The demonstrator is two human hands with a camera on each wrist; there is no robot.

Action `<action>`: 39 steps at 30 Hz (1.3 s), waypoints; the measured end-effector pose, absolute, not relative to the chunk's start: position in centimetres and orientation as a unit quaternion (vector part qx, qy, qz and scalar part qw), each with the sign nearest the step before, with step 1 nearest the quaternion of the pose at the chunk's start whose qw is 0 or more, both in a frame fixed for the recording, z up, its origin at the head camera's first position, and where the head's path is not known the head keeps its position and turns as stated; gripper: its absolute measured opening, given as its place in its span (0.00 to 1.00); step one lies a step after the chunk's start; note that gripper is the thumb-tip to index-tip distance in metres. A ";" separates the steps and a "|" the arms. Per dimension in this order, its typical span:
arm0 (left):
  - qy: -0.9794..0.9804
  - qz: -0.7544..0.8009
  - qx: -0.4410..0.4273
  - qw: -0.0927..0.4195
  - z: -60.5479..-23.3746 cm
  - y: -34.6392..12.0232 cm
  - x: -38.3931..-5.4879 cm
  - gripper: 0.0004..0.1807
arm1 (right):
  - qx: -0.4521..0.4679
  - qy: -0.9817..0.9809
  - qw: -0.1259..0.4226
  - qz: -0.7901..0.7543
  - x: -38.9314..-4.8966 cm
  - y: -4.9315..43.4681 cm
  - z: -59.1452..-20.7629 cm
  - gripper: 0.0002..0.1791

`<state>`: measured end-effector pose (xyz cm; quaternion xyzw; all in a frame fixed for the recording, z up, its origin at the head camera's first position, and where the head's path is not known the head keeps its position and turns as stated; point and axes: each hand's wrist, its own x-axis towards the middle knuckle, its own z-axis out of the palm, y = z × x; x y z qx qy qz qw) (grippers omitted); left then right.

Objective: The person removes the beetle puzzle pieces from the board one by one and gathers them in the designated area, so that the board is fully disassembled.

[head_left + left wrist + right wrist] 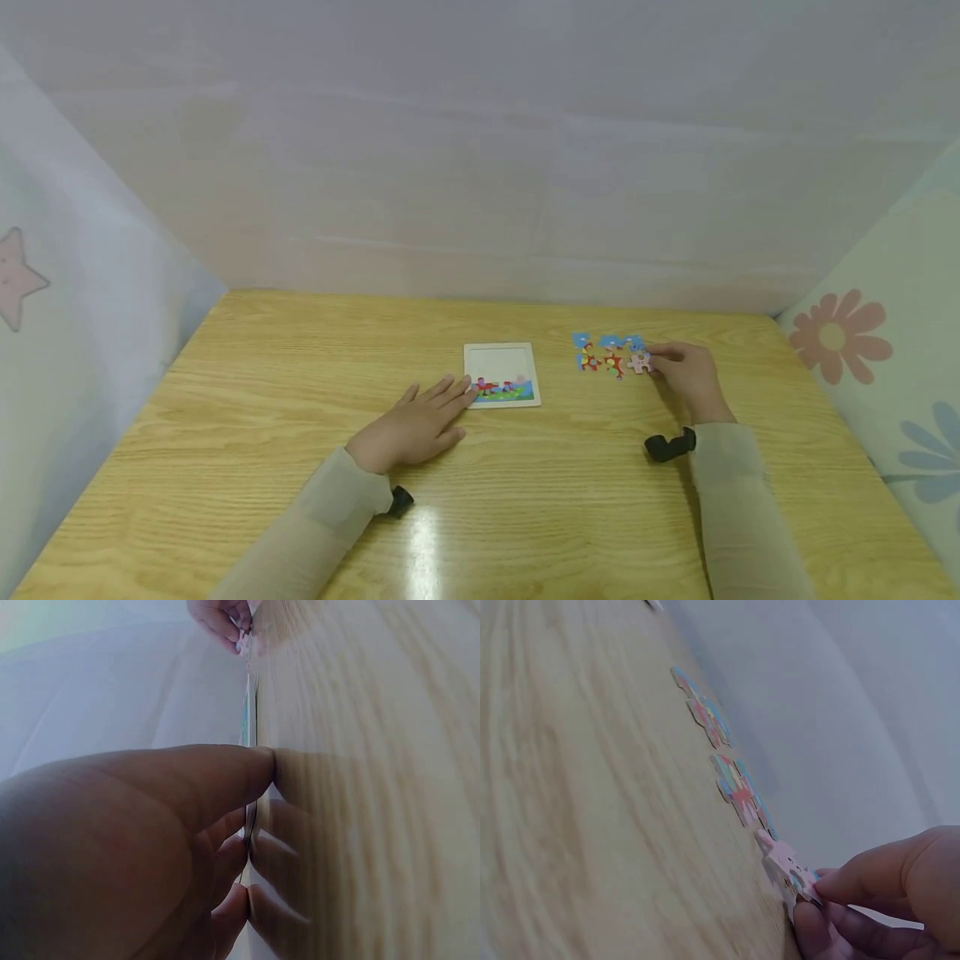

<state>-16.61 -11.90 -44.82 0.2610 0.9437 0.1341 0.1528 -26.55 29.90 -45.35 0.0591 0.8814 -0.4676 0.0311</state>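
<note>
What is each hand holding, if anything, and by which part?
The right hand pinches the pink piece by its right edge in the head view. The left hand holds nothing; it rests at the frame.

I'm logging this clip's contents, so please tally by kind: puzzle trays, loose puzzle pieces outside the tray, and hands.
Puzzle tray: 1
Loose puzzle pieces: 6, counting the pink piece being pinched
Hands: 2, left hand and right hand
Total: 9
</note>
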 end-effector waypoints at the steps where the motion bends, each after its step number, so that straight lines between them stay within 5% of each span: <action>1: 0.944 0.135 0.261 0.153 -44.8 -11.9 -16.6 0.33 | 0.062 0.885 0.031 -0.460 -26.6 29.8 -45.3 0.17; 24: 0.944 0.128 0.263 0.150 -44.8 -12.1 -16.8 0.34 | 0.003 0.917 -0.036 -0.397 -26.1 27.5 -44.4 0.17; 39: 0.943 0.134 0.263 0.151 -45.0 -12.0 -16.7 0.34 | -0.125 0.883 -0.001 -0.453 -24.0 21.1 -43.3 0.12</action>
